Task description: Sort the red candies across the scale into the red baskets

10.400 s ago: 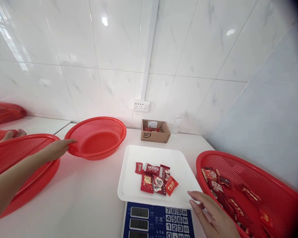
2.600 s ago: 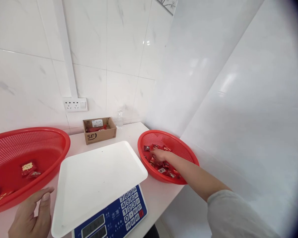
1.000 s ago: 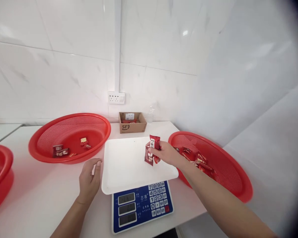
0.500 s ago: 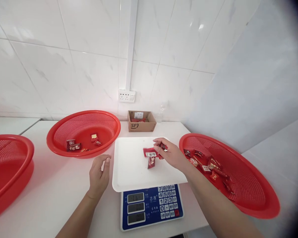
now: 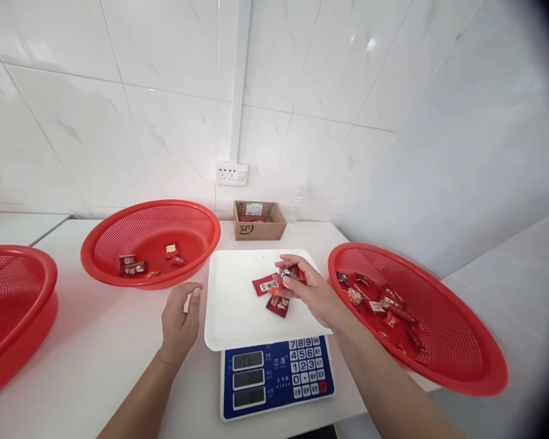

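My right hand [image 5: 312,289] is over the white tray [image 5: 231,323] of the scale, thumb and fingers pinching a small dark-red wrapped snack packet [image 5: 290,272]. Below it, a red snack packet with a white label [image 5: 265,285] and a darker red one [image 5: 277,306] lie on the tray, partly covered by the fingers. An orange bit shows between them. My left hand [image 5: 181,318] hovers just left of the tray with loosely bent fingers, the thumb apart from them, holding nothing. Under the tray's front edge shows the blue scale panel [image 5: 281,366] with displays and keys.
To the right stands a red basket [image 5: 462,341] with several wrapped packets. Another red basket [image 5: 165,210] with several packets is at the back left, and a third basket [image 5: 41,268] at the far left. Behind the tray, a cardboard box [image 5: 268,231] stands near the wall.
The red packets under my right hand have come to rest on the tray, lying flatter and spread apart. My right hand has stayed over them, still holding a packet; my left hand has barely moved.
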`<state>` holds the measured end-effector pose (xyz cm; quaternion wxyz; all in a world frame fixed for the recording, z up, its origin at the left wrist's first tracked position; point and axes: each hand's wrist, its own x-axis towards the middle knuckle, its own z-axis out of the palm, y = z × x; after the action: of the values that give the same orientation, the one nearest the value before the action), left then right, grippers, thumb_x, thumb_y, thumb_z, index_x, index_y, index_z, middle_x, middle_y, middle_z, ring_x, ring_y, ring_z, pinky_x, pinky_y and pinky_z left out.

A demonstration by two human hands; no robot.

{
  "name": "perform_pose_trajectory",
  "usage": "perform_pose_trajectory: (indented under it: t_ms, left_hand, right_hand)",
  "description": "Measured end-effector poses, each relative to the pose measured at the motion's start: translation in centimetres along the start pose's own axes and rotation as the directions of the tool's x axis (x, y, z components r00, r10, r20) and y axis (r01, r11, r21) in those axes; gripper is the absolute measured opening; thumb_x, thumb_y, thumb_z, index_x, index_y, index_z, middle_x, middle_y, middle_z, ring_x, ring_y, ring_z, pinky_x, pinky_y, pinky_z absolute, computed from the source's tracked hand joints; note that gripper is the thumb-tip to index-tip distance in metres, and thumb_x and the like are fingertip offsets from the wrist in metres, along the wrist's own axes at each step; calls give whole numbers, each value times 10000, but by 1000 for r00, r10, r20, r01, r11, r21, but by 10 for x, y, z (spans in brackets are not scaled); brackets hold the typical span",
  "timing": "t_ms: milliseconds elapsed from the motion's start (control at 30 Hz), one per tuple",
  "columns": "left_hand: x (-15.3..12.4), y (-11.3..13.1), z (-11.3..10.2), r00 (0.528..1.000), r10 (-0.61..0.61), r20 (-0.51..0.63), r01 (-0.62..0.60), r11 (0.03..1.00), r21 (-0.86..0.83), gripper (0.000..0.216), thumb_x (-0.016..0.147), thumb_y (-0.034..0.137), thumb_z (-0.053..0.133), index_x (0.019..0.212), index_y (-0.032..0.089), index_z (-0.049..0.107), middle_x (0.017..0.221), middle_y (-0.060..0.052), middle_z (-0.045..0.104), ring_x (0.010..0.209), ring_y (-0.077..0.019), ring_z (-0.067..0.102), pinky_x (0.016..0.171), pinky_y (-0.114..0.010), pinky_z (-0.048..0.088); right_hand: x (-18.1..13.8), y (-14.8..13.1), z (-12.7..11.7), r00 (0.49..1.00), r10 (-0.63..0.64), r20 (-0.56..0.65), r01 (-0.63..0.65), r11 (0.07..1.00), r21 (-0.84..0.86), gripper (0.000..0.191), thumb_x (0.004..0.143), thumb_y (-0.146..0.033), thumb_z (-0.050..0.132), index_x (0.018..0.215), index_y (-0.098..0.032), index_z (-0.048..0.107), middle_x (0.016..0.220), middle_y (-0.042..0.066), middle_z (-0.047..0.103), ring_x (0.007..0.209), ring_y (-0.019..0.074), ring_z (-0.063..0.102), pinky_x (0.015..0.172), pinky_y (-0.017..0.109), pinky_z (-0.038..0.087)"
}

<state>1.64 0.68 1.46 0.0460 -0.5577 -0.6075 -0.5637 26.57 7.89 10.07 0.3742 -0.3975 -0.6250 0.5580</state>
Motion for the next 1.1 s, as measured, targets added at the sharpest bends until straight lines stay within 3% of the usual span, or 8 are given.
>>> perform_pose_trajectory:
  t_ms: [100, 233, 367, 533, 867, 1100]
  left_hand:
    - [0, -1, 0, 1000, 2, -2, -2, 1000, 4, 179, 908, 282, 449, 883, 193, 602, 843, -44, 682, 820, -179, 635, 723, -295, 499]
    - [1, -1, 0, 1000, -11, -3, 11, 1000, 8, 186, 910, 289, 444, 881, 194, 601, 844, -44, 681, 820, -180, 633, 726, -299, 499]
    - [1, 0, 0, 1000, -20, 10, 20, 1000, 5, 189, 911, 293, 443, 883, 198, 603, 850, -44, 679, 827, -181, 632, 735, -304, 499]
    - [0, 0, 0, 999, -38, 7, 38, 999, 1, 202, 910, 312, 439, 882, 199, 605, 853, -50, 682, 835, -187, 635, 743, -313, 502]
    - [0, 1, -1, 999, -50, 3, 50, 999, -8, 200, 910, 307, 445, 892, 198, 612, 865, -46, 684, 852, -186, 635, 766, -313, 500]
    - [-1, -1, 0, 998, -65, 10, 65, 998, -11, 212, 908, 325, 444, 881, 202, 616, 866, -44, 684, 861, -189, 636, 778, -319, 497]
  right_hand:
    - [3, 9, 2, 997, -18, -71, 15, 999, -41, 446, 781, -386, 599, 1195, -269, 482, 1198, 61, 499, 995, 186, 582, 749, 384, 591]
    - [4, 14, -5, 953, -185, -241, 103, 944, -315, 406, 792, -405, 582, 1157, -248, 500, 1111, 64, 579, 924, 186, 576, 721, 351, 554]
    - [-2, 15, -8, 948, -224, -227, 82, 859, -505, 218, 844, -442, 514, 893, -232, 537, 807, 16, 626, 742, 172, 587, 674, 309, 480]
    - [-9, 15, 1, 968, -162, -192, 25, 822, -569, 277, 855, -491, 484, 735, -240, 474, 603, -36, 540, 566, 143, 500, 540, 267, 394]
    - [-14, 16, 22, 993, -21, -118, -39, 878, -477, 215, 832, -454, 535, 940, -269, 554, 759, -21, 654, 680, 173, 620, 639, 296, 460]
    - [-14, 13, 27, 999, -52, -17, 26, 726, -687, 279, 834, -447, 555, 1056, -279, 558, 848, 5, 692, 769, 203, 629, 696, 336, 436]
